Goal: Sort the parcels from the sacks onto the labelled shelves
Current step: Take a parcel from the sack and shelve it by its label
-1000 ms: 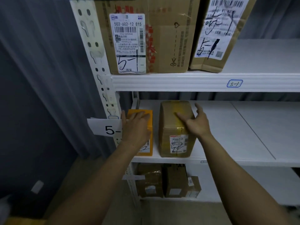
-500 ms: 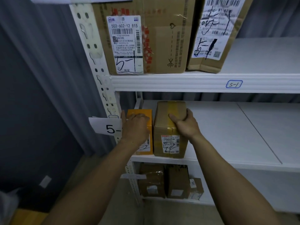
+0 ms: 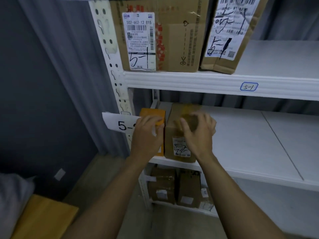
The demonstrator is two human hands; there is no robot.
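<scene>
Nearest, the left hand (image 3: 148, 135) lies as before over the top front edge of the orange box (image 3: 151, 112), fingers lightly bent and pressing rather than clamping. The right hand (image 3: 198, 133), which half a second ago gripped the top of the brown parcel (image 3: 181, 150), has let go and now hovers blurred in front of it, fingers spread and loosely curled around nothing. That parcel, hand-marked 5-2, stands upright against the orange box at the front left corner of the middle shelf (image 3: 241, 144), beside the paper sign (image 3: 119, 124) reading "5-", so I judge this placement finished.
</scene>
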